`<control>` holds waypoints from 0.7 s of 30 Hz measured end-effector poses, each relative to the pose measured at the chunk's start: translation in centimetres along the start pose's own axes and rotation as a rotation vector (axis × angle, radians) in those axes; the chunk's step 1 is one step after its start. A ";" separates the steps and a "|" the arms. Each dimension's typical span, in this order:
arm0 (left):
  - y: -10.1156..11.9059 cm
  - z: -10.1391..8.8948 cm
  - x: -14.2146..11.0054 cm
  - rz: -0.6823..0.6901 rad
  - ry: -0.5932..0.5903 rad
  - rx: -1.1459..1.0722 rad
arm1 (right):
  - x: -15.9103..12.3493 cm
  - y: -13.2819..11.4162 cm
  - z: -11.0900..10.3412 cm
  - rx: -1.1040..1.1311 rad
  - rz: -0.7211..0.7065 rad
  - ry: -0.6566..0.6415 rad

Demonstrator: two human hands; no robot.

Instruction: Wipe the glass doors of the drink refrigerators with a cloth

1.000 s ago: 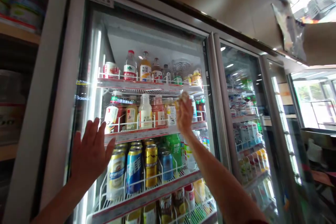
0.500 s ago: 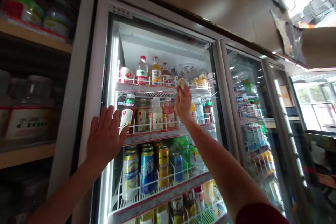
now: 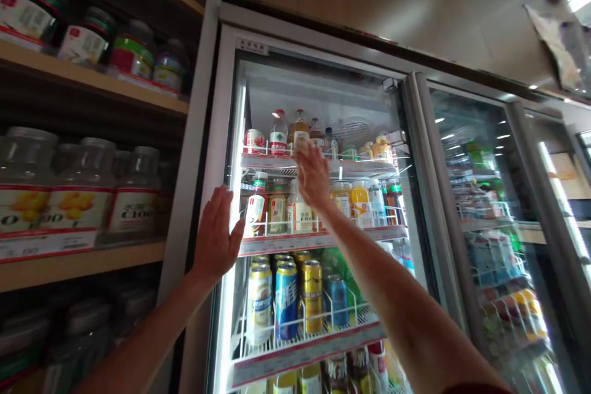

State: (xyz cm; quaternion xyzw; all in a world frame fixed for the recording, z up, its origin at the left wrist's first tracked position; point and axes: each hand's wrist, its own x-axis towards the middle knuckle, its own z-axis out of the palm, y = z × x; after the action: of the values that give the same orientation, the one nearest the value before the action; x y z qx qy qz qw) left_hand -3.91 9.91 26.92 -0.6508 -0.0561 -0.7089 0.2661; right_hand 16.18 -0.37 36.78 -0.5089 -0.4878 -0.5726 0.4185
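I face a glass-door drinks fridge [image 3: 323, 89]. My left hand [image 3: 216, 235] lies flat and open against the left edge of the glass, fingers pointing up. My right hand [image 3: 313, 177] reaches higher and presses on the glass in front of the upper bottle shelves. Its fingers are closed on a small pale wad [image 3: 301, 144] at the fingertips; I cannot tell whether the wad is cloth or paper. Behind the glass are bottles [image 3: 278, 133] on the top shelf and tall cans [image 3: 286, 298] lower down.
Wooden shelves [image 3: 87, 261] with plastic jars stand to the left of the fridge. Two more glass fridge doors [image 3: 484, 197] run off to the right. A wood-panelled soffit sits above the fridges.
My right hand has slid up and to the left across the glass with the wad. My left hand stays flat on the door. The view has turned left, showing more of the jar shelves.
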 end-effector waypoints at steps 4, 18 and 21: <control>0.7 -0.4 0.9 -0.010 0.041 -0.011 | -4.3 -6.6 0.7 0.074 -0.580 -0.220; 4.1 4.5 5.8 0.002 -0.188 0.235 | -4.6 6.4 -1.9 -0.049 -0.426 -0.143; 4.7 5.8 5.4 0.040 -0.225 0.253 | -6.0 13.0 -4.1 -0.136 -0.139 -0.045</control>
State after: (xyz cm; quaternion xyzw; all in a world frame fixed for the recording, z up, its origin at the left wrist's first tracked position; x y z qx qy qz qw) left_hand 3.34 6.72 31.68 -0.6884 -0.1612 -0.6133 0.3520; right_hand 28.94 -6.73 32.57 -0.5139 -0.4912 -0.6206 0.3309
